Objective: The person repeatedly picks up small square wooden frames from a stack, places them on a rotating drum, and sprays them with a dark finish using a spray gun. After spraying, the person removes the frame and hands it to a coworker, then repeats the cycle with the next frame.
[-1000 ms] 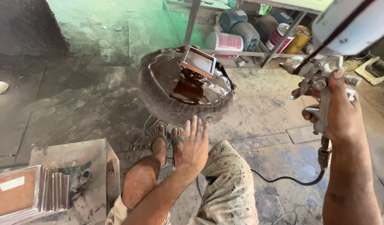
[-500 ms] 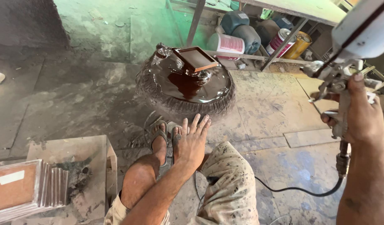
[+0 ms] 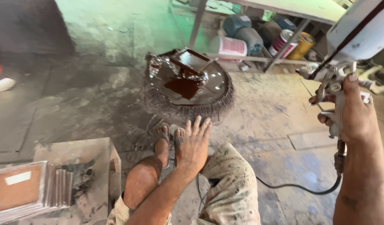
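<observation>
At three o'clock in the head view, the right hand is clamped round the grip of a spray gun, fingers curled across the trigger side, with its pale cup rising toward one o'clock. The gun is held upright and well off to the side of the work, its nozzle facing roughly nine o'clock, so the cup stays level and nothing drips from it. A dark hose trails from the base of the grip down to the floor at five o'clock, slack enough to leave the wrist free.

Toward twelve o'clock stands a round turntable with a bristly, paint-crusted edge, glossy dark brown on top. A small rectangular panel sits tilted on a raised holder at its middle, lifted clear of the wet surface so that its edges can be reached from every side.

The left hand is open, fingers spread, holding nothing; it rests over the sandalled foot just this side of the turntable's rim, close enough to touch the rim.

At eight o'clock a stack of flat panels lies on a low box, within arm's reach. Tins and tubs crowd under a table at one o'clock, apart from the spraying.
</observation>
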`<state>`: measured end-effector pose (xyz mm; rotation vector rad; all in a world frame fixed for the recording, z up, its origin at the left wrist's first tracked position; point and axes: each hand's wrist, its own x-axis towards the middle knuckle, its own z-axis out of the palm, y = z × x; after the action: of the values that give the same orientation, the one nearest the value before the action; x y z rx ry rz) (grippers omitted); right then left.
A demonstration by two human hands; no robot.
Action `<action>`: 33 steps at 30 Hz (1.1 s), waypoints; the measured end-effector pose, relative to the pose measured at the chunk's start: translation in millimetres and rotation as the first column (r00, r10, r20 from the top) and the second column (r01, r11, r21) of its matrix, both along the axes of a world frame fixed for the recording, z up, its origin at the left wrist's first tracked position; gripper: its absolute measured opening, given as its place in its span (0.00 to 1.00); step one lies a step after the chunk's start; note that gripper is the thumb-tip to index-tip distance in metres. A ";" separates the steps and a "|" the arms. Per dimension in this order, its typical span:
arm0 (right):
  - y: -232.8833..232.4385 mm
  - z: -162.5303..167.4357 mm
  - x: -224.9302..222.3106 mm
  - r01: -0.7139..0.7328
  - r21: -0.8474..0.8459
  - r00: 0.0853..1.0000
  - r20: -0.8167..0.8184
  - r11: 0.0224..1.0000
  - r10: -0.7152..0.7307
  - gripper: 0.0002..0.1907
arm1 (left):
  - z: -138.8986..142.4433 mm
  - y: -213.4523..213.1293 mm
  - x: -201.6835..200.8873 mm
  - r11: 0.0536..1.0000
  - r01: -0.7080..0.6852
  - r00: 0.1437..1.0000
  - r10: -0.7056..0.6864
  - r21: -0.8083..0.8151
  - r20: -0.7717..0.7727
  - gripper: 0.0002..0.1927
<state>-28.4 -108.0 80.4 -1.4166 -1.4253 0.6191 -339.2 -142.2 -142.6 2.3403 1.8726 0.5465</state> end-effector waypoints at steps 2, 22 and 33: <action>-1.2 -5.0 -20.8 -0.016 0.044 1.000 0.007 0.999 0.016 0.26 | -1.7 3.2 -1.8 0.999 -0.011 0.995 0.014 -0.033 0.101 0.32; 39.7 -246.5 -102.2 0.062 -0.194 0.975 0.220 0.979 -0.018 0.32 | -27.6 29.7 -97.2 0.885 -0.199 0.948 0.066 0.421 0.310 0.28; 51.5 -268.7 -119.0 -0.090 -0.027 0.992 0.086 0.996 0.092 0.27 | -162.4 -89.2 -335.0 0.463 -0.867 0.415 0.875 0.185 -0.249 0.28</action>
<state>-147.4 -56.5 -188.4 -1.4175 -1.5631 0.6396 -674.2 -231.4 -305.0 1.2486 3.2212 0.2223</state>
